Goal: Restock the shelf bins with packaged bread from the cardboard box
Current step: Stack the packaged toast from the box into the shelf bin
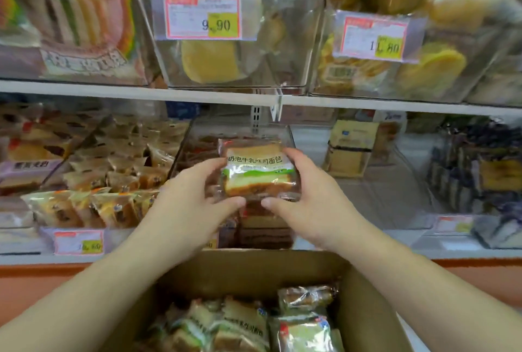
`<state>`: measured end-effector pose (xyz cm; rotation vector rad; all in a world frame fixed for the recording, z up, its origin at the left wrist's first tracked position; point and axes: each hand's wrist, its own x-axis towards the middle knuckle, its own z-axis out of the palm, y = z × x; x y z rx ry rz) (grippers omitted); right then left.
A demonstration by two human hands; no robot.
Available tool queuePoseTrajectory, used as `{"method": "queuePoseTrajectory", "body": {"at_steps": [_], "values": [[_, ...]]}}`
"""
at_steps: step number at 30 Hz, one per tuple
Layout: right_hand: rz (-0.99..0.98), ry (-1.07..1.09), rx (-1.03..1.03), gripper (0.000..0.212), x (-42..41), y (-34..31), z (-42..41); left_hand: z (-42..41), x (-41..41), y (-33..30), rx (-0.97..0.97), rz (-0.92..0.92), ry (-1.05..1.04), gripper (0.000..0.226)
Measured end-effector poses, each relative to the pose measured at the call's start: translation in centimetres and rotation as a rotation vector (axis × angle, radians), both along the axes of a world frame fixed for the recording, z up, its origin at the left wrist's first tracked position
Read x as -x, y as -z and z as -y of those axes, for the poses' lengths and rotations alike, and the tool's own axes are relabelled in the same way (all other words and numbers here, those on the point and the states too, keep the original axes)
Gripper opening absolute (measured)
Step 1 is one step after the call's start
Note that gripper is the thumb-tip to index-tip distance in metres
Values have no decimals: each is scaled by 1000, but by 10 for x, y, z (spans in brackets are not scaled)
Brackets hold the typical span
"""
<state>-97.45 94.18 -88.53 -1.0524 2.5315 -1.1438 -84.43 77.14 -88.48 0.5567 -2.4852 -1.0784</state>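
A clear-wrapped bread package (pixel 257 171) with green and white print sits between both my hands, over the middle clear shelf bin (pixel 183 148). My left hand (pixel 195 204) grips its left side, thumb under the front edge. My right hand (pixel 308 199) grips its right side the same way. Below them, the open cardboard box (pixel 367 317) holds several more bread packages (pixel 243 326). More wrapped bread lies in the bin under the held package.
The bin to the left is packed with small wrapped cakes (pixel 113 176). The bin to the right (pixel 395 196) holds a yellow packet at its back. Upper-shelf bins carry price tags (pixel 202 17) and yellow cakes. A white shelf edge (pixel 197 94) runs above my hands.
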Motion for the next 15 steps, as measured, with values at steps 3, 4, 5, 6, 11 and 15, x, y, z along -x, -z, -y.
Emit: {"method": "queuePoseTrajectory", "body": {"at_steps": [3, 4, 5, 6, 11, 15], "values": [[-144, 52, -83, 92, 35, 8, 19, 9, 32, -6, 147, 12, -46, 72], [-184, 60, -120, 89, 46, 8, 25, 14, 45, -7, 177, 23, -51, 71], [-216, 70, -153, 84, 57, 9, 31, 18, 58, -8, 199, 43, -42, 69], [-236, 86, -187, 80, 67, 10, 37, 21, 72, -8, 214, 66, -25, 66], [-214, 111, -210, 81, 114, 27, 55, 39, 123, 4, 274, 181, 31, 67], [-163, 52, -224, 88, 130, 30, 61, 56, 146, 23, 269, 218, 50, 49]]}}
